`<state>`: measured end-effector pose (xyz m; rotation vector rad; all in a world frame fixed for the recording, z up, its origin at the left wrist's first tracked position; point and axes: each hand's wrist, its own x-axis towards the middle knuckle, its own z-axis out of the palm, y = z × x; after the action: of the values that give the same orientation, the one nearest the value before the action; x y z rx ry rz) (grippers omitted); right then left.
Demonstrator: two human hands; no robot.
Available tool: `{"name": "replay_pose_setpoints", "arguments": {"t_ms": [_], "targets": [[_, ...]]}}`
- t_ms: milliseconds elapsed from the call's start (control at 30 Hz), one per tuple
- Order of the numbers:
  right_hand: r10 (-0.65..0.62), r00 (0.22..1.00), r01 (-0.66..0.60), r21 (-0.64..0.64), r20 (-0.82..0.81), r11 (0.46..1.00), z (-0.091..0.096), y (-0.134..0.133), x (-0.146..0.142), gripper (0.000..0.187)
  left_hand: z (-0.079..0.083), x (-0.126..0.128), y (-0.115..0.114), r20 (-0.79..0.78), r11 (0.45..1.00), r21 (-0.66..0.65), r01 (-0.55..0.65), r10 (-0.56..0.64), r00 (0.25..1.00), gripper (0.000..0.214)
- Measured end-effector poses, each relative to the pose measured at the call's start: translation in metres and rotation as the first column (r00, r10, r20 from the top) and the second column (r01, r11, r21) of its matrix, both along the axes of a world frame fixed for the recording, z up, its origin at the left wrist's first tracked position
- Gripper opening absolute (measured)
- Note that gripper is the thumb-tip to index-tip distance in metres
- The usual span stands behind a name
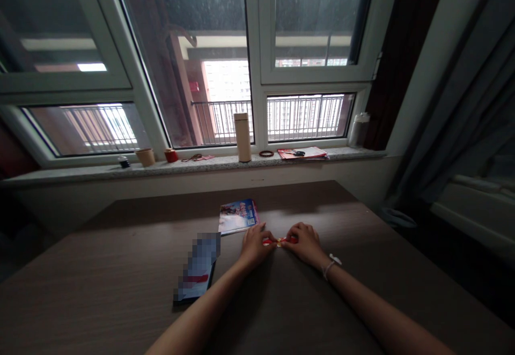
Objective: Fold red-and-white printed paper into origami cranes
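Observation:
Over the dark wooden table (132, 248), my left hand (254, 246) and my right hand (307, 243) meet at a small flat piece with red, gold and white parts (280, 242). Each hand is closed, its fingertips pinching one end of the piece. What exactly it is, paper or ribbon, is too small to make out. Part of it is covered by my fingers. A printed leaflet (235, 216) lies just beyond my left hand. Left of my left forearm rests a phone-shaped dark slab (201, 266) with a blurred surface. My right wrist wears a thin bracelet with a white tag.
Along the stone windowsill (193, 166) stand a tan cylindrical bottle (242, 138), a paper cup (145, 157), a red spool (171, 155) and a clear bottle (359, 130). Scissors (296, 153) lie on red-and-white papers (314, 153), near a dark ring (266, 154). Curtains hang at right.

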<state>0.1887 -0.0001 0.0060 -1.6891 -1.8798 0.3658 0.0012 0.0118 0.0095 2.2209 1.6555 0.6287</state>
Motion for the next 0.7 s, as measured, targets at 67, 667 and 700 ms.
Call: {"name": "replay_pose_setpoints", "arguments": {"t_ms": [67,667,700], "targets": [[-0.001,1.0,0.001,-0.015,0.005,1.0,0.001,0.0,0.0,0.021,0.0,-0.001,0.0,-0.01,1.0,0.013,0.02,-0.02,1.0,0.015],[0.021,0.999,-0.022,0.007,0.027,1.0,-0.002,0.0,0.003,0.021,0.004,-0.015,0.001,-0.045,0.983,-0.133,0.127,-0.134,0.99,0.028],[0.027,0.999,-0.027,0.012,0.032,1.0,-0.002,0.0,0.004,0.02,0.004,-0.014,0.001,-0.045,0.983,-0.139,0.121,-0.128,0.991,0.028]]}}
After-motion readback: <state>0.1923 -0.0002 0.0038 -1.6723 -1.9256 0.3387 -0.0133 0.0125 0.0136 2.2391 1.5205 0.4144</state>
